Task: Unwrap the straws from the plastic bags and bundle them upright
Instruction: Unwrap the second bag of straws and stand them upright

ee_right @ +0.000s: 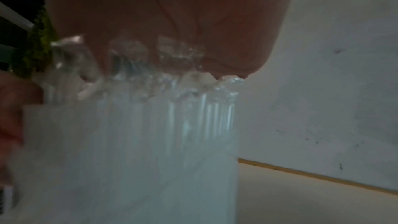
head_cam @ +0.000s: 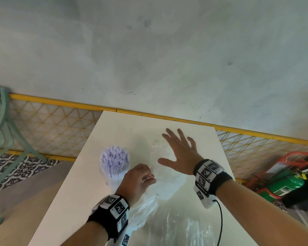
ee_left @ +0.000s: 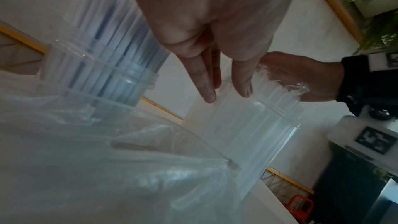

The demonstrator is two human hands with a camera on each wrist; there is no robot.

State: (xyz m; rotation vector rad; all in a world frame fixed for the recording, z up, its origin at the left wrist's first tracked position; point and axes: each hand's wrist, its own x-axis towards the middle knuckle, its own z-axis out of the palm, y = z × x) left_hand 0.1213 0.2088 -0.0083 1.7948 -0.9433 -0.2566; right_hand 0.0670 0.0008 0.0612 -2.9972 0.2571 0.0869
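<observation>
Straws, a clear bundle standing on end on the table, are the landmark; they are partly in film, and how much wrap is left I can't tell. Nearest, toward the person from the bundle, loose bags lie crumpled. At the bundle's left side, left hand has fingers curled, thumb and fingertips pinching its film. On top of the bundle, right hand lies flat, fingers spread and straight, gripping nothing, palm pressing the tips level; crinkled film shows under the palm in the right wrist view. Left of the bundle and a bit farther, a jar holds done straws, upright, uneven tops.

Step, as I judge it: squaring up and stripping the 2nd bundle. Next move needs the palm to hold straws down while L peels film away, w/o tipping the stack.
</observation>
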